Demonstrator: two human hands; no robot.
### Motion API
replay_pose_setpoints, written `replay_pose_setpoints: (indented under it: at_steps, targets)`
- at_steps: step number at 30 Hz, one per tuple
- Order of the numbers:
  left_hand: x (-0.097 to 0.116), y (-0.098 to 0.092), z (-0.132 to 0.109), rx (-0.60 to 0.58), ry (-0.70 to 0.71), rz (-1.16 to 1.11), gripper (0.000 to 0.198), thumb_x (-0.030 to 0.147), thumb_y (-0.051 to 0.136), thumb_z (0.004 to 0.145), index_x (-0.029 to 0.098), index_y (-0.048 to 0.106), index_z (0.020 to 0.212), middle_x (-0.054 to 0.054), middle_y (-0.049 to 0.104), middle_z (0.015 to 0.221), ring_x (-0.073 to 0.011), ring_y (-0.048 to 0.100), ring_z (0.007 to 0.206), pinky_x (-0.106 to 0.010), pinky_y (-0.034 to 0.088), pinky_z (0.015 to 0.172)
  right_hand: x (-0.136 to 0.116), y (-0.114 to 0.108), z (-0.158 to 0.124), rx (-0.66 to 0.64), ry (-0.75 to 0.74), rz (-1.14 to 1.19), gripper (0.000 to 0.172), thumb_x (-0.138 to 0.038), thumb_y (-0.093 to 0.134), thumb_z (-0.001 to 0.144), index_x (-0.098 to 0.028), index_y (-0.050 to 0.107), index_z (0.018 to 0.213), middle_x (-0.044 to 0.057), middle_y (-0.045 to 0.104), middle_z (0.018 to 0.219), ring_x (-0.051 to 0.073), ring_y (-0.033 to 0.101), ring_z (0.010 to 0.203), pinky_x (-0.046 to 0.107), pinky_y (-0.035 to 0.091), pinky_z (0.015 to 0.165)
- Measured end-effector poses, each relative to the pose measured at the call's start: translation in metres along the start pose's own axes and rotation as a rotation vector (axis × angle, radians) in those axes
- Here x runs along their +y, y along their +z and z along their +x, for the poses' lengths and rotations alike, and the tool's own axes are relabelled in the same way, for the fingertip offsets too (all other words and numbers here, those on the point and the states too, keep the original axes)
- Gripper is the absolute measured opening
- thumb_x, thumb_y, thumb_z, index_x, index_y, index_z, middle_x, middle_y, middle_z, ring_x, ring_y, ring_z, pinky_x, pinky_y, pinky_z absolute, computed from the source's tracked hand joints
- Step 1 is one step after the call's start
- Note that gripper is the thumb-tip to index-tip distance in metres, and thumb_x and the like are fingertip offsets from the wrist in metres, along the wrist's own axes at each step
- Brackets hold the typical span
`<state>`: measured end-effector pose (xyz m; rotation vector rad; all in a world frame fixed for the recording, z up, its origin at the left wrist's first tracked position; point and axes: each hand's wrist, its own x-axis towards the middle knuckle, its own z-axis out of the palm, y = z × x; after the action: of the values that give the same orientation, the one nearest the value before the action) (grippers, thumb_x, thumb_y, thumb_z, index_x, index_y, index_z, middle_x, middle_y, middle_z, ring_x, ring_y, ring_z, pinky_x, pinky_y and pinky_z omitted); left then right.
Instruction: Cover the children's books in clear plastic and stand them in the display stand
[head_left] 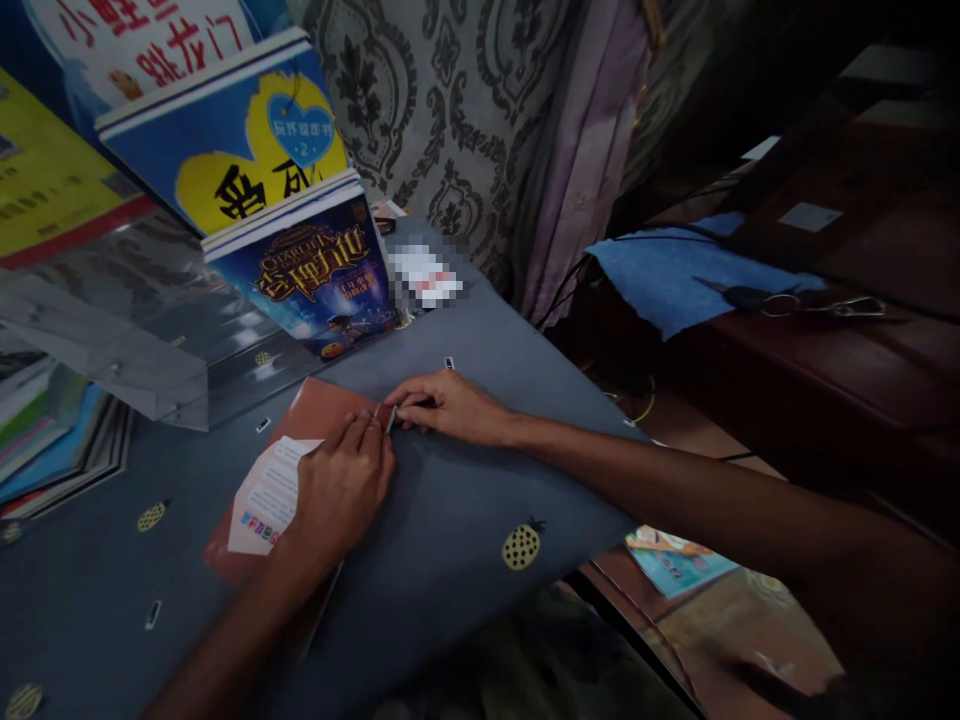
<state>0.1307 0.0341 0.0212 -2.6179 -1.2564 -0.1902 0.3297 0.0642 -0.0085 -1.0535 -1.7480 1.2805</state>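
A reddish-brown book lies flat on a grey cloth with pineapple prints. A white printed sheet rests on its cover. My left hand sits on the book with its fingers curled at the book's right corner. My right hand reaches in from the right, fingers pressed together at that same corner. A thin small item shows between the two hands; I cannot make out what it is.
Several books stand tilted at the back left, among them a dark blue one and a blue-and-yellow one. A clear plastic stand holds them. Patterned curtain behind. Scissors lie on blue cloth on a dark wooden bench at right.
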Motion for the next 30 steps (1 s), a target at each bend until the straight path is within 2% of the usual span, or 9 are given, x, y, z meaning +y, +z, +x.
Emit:
replay_pose_setpoints:
  at_steps: [4, 10, 14, 18, 23, 30]
  targets:
    - [0.001, -0.004, 0.001, -0.006, 0.002, 0.008, 0.034, 0.025, 0.043, 0.099, 0.013, 0.073, 0.11, -0.013, 0.076, 0.113, -0.0273, 0.073, 0.103, -0.036, 0.062, 0.078, 0.0, 0.002, 0.0, -0.009, 0.032, 0.066, 0.028, -0.008, 0.06, 0.089, -0.014, 0.07, 0.114, -0.001, 0.072, 0.076, 0.009, 0.063, 0.061, 0.02, 0.052, 0.06]
    - [0.004, -0.009, 0.003, -0.051, -0.023, -0.018, 0.033, 0.021, 0.044, 0.099, 0.01, 0.073, 0.11, -0.016, 0.075, 0.115, -0.0284, 0.073, 0.105, -0.037, 0.062, 0.08, 0.006, 0.006, 0.001, -0.041, 0.136, 0.289, 0.039, -0.008, 0.059, 0.09, -0.013, 0.061, 0.128, 0.001, 0.074, 0.076, 0.011, 0.069, 0.059, 0.018, 0.055, 0.052]
    - [0.004, -0.006, 0.001, -0.018, -0.005, 0.001, 0.033, 0.021, 0.045, 0.098, 0.009, 0.072, 0.112, -0.015, 0.076, 0.115, -0.0293, 0.073, 0.104, -0.037, 0.062, 0.076, 0.008, 0.007, 0.003, -0.039, 0.221, 0.441, 0.037, -0.005, 0.059, 0.09, -0.011, 0.06, 0.127, 0.003, 0.074, 0.078, 0.013, 0.073, 0.067, 0.022, 0.061, 0.061]
    - [0.002, -0.004, 0.0, 0.013, 0.018, 0.019, 0.033, 0.02, 0.044, 0.098, 0.009, 0.073, 0.11, -0.014, 0.076, 0.114, -0.0294, 0.074, 0.102, -0.037, 0.063, 0.073, 0.007, 0.006, 0.007, -0.024, 0.289, 0.53, 0.033, -0.002, 0.057, 0.091, -0.01, 0.06, 0.123, 0.0, 0.073, 0.072, 0.011, 0.073, 0.064, 0.024, 0.063, 0.071]
    - [0.002, -0.004, 0.001, 0.026, 0.026, 0.024, 0.032, 0.02, 0.044, 0.098, 0.01, 0.073, 0.106, -0.014, 0.076, 0.113, -0.0283, 0.074, 0.101, -0.036, 0.062, 0.075, 0.008, 0.007, 0.01, -0.005, 0.33, 0.598, 0.031, 0.001, 0.06, 0.09, -0.01, 0.061, 0.119, 0.0, 0.074, 0.071, 0.011, 0.073, 0.062, 0.025, 0.064, 0.074]
    - [0.002, -0.005, 0.002, 0.023, 0.016, 0.008, 0.034, 0.022, 0.042, 0.1, 0.01, 0.072, 0.11, -0.014, 0.076, 0.112, -0.0287, 0.074, 0.101, -0.037, 0.063, 0.072, 0.007, 0.003, 0.012, -0.013, 0.366, 0.637, 0.028, 0.002, 0.06, 0.09, -0.01, 0.061, 0.115, 0.001, 0.075, 0.072, 0.011, 0.074, 0.064, 0.024, 0.064, 0.078]
